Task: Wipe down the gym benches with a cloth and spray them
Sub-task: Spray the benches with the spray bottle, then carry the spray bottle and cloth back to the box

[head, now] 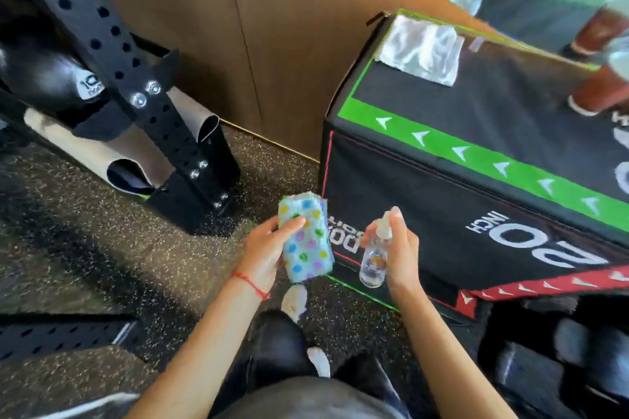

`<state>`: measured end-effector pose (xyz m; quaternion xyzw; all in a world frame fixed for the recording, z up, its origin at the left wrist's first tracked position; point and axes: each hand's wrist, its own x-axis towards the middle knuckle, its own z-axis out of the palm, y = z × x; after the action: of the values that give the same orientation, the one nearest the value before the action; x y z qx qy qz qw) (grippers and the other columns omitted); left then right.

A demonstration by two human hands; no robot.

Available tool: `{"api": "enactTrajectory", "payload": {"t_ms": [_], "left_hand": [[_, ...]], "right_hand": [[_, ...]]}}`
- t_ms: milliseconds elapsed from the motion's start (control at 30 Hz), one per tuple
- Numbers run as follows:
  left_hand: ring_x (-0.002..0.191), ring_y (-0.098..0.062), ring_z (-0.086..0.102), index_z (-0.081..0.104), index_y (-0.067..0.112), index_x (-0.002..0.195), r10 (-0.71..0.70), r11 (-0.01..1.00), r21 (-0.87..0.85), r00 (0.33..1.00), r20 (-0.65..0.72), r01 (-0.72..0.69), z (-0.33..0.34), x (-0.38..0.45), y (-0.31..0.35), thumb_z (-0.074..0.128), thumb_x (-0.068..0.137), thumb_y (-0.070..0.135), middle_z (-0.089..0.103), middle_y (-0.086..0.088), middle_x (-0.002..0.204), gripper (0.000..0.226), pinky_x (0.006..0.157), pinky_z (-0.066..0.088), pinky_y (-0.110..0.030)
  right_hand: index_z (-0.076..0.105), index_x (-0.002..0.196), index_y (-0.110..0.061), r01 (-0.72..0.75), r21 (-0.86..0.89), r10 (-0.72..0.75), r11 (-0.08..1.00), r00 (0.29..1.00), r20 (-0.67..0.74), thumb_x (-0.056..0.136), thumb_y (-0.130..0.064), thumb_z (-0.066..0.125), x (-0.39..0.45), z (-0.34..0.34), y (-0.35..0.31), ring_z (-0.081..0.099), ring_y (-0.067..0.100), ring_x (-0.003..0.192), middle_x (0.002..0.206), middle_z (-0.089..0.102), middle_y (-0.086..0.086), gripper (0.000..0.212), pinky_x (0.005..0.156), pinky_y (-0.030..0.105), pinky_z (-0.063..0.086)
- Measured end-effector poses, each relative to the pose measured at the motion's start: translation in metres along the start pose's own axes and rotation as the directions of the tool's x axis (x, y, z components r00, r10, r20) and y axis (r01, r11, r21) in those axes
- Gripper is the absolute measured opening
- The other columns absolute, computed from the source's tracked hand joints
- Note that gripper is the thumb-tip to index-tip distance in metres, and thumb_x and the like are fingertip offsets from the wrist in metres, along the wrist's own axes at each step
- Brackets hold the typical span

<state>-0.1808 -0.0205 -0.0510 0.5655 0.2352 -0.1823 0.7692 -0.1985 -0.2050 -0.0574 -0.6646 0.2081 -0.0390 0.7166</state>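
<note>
My left hand (263,248) grips a folded light-blue cloth (306,238) with coloured dots, held upright in front of me. My right hand (400,250) holds a small clear spray bottle (374,257), with the index finger on its white nozzle, which points toward the cloth. Both hands hover just in front of the near corner of a black padded gym box (476,187) with green and red arrow bands and white lettering on its side.
A black perforated rack post (143,85) with bolts stands on the speckled rubber floor at the left. A wooden wall panel (238,27) is behind. A shiny silver sheet (422,54) lies on the box top. Another person's legs (599,71) show at the far right.
</note>
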Motion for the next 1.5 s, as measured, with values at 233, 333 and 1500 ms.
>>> {"api": "enactTrajectory", "payload": {"t_ms": [233,333,1500], "left_hand": [[0.072,-0.017,0.069,0.069,0.01,0.086,-0.035,0.995,0.096,0.965,0.259,0.011,0.053,0.073,0.067,0.071,0.065,0.019,0.073,-0.004,0.079,0.023,0.06,0.056,-0.029],[0.07,-0.016,0.069,0.068,0.009,0.087,-0.032,0.992,0.126,0.939,0.344,-0.013,0.075,0.095,0.095,0.071,0.059,0.023,0.073,-0.003,0.078,0.032,0.061,0.057,-0.03],[0.074,-0.008,0.066,0.067,0.014,0.079,0.135,0.822,0.474,0.917,0.376,-0.315,0.195,0.198,0.133,0.07,0.08,0.023,0.068,0.0,0.082,0.01,0.062,0.056,-0.023]], "right_hand": [[0.06,0.051,-0.014,0.036,0.086,-0.015,0.996,0.972,-0.235,0.072,-0.061,0.045,0.057,0.006,-0.036,0.054,0.022,0.053,0.049,0.059,0.007,0.054,0.054,0.025,0.045],[0.059,0.052,-0.008,0.117,0.122,-0.078,0.986,0.955,-0.287,0.073,-0.059,0.043,0.075,0.007,-0.063,0.055,0.02,0.052,0.049,0.059,0.009,0.057,0.054,0.021,0.046],[0.056,0.059,-0.007,0.354,0.071,-0.296,0.932,0.862,-0.411,0.08,-0.054,0.037,0.179,-0.035,-0.127,0.056,0.013,0.054,0.059,0.059,0.015,0.056,0.053,0.02,0.045]]}}
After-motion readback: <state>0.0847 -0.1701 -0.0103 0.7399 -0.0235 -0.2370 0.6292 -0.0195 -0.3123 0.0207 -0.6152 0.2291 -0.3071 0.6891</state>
